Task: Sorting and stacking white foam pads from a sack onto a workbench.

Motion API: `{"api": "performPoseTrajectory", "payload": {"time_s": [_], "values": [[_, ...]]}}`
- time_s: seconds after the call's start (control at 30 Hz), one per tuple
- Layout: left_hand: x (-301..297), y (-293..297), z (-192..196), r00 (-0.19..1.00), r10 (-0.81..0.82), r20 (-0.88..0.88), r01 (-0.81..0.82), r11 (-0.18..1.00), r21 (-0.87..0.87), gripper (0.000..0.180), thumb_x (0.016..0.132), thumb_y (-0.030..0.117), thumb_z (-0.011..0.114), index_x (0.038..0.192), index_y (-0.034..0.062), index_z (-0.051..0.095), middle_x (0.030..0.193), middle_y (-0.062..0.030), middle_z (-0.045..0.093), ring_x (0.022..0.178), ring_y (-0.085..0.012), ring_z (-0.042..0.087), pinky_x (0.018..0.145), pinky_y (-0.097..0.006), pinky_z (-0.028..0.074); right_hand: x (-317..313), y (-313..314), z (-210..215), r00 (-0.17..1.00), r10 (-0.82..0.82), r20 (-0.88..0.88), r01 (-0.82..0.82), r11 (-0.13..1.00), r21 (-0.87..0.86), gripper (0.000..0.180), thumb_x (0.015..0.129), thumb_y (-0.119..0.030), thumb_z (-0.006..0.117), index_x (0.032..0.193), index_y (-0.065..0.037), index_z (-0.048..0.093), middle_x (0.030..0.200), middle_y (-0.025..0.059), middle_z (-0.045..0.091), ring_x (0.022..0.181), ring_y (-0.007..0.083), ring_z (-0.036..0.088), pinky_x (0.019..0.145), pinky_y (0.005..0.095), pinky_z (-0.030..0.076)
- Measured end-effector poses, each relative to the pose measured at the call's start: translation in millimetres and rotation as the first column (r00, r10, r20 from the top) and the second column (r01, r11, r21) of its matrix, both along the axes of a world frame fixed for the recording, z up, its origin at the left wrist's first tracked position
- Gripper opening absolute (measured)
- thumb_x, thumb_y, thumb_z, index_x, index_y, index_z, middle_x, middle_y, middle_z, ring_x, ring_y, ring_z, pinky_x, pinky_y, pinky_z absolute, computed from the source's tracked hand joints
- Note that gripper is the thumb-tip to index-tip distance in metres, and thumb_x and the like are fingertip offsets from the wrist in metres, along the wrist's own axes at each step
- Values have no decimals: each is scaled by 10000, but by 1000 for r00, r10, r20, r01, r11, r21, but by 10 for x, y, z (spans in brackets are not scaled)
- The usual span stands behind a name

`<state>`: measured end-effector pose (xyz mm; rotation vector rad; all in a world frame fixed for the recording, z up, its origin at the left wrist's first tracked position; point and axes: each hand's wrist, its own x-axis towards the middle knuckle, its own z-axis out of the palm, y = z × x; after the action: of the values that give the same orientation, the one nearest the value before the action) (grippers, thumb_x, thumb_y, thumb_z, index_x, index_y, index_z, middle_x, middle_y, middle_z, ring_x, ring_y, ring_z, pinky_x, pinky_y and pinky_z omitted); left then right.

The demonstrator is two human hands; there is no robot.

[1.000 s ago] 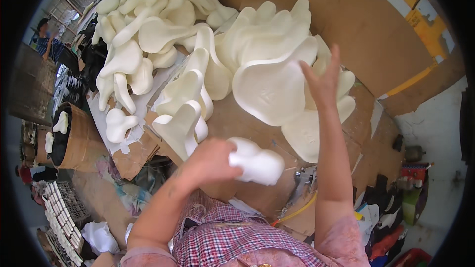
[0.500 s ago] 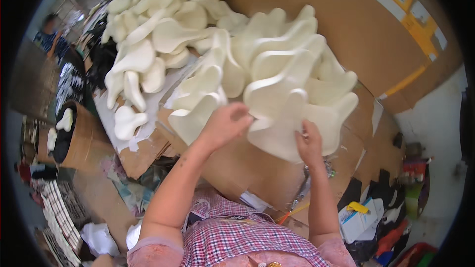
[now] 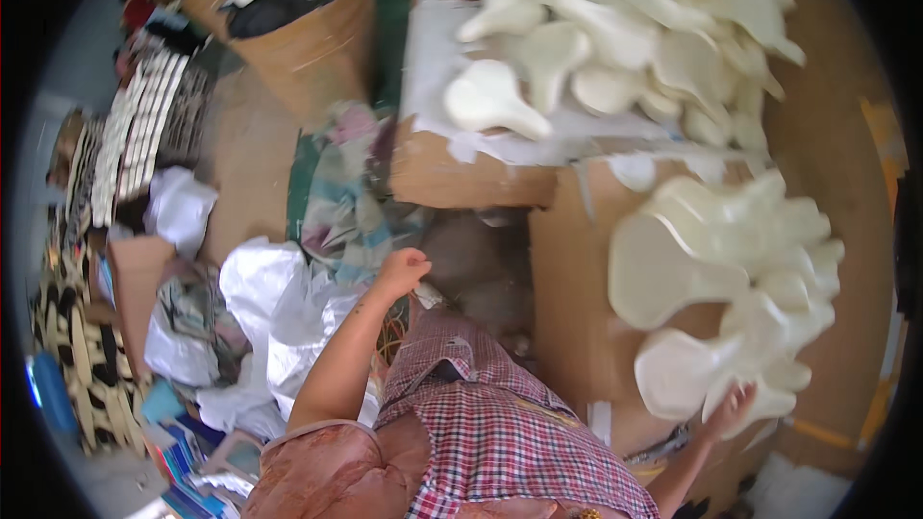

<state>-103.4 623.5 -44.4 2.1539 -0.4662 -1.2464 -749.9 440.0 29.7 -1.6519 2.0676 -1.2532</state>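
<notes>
Right grip (image 3: 735, 406) at cream shell (image 3: 767, 402); apron mark (image 3: 556, 413) blurred.

The cardboard-covered desk (image 3: 572, 298) carries a curved row of overlapping cream pads (image 3: 659, 269). Beside it, a cardboard platform (image 3: 471, 176) bears white paper (image 3: 430, 58), and a heap of similar pads (image 3: 615, 34) lies over that paper.

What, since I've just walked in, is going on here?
A person in a checked apron has the right hand at the near end of the overlapping cream moulded pieces on brown cardboard; whether it grips is unclear. The left hand, held apart, appears empty. More such pieces lie heaped on a white sheet.
</notes>
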Motion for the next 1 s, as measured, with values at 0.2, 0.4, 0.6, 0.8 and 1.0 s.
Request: {"api": "performPoseTrajectory", "payload": {"time_s": [0.2,0.4,0.6,0.8,1.0], "values": [[1274,1211,-1042,830,546,110,-550,835,8,246,756,164,631,955,22,653,820,-105,662,642,-203,631,576,-310,500,2802,-321,1085,872,436,-220,-461,884,-73,276,913,-41,506,1180,24,530,1071,123,600,949,206,581,866,321,464],[2028,1575,-1986,692,586,422,-620,781,-68,243,754,186,592,963,87,666,905,-139,668,872,-289,639,770,-368,494,6842,670,50,-110,985,135,-947,-145,288,277,743,13,619,1017,-23,593,960,155,607,860,320,592,769,345,481],[2304,1183,-2637,573,771,280,-766,625,-153,245,756,124,540,963,73,659,921,-182,650,894,-363,609,795,-412,480,9185,1233,-2488,-617,705,-349,-767,-440,467,254,747,-100,560,990,-32,595,955,144,594,1001,314,520,845,404,419],[2399,1029,-3241,495,838,229,-808,541,-233,255,780,92,517,997,71,649,940,-170,652,917,-349,609,815,-384,458,9090,602,-3762,-871,380,311,205,-294,934,262,747,-109,542,976,-22,636,1070,133,626,984,251,591,839,394,465],[2280,256,-4157,665,739,-112,-747,656,-111,279,767,82,536,1022,52,645,903,-157,662,798,-314,642,727,-378,503,9066,219,-4472,-157,842,517,469,-397,789,156,773,-139,590,715,-1,631,669,100,638,533,192,613,479,331,502]]}}
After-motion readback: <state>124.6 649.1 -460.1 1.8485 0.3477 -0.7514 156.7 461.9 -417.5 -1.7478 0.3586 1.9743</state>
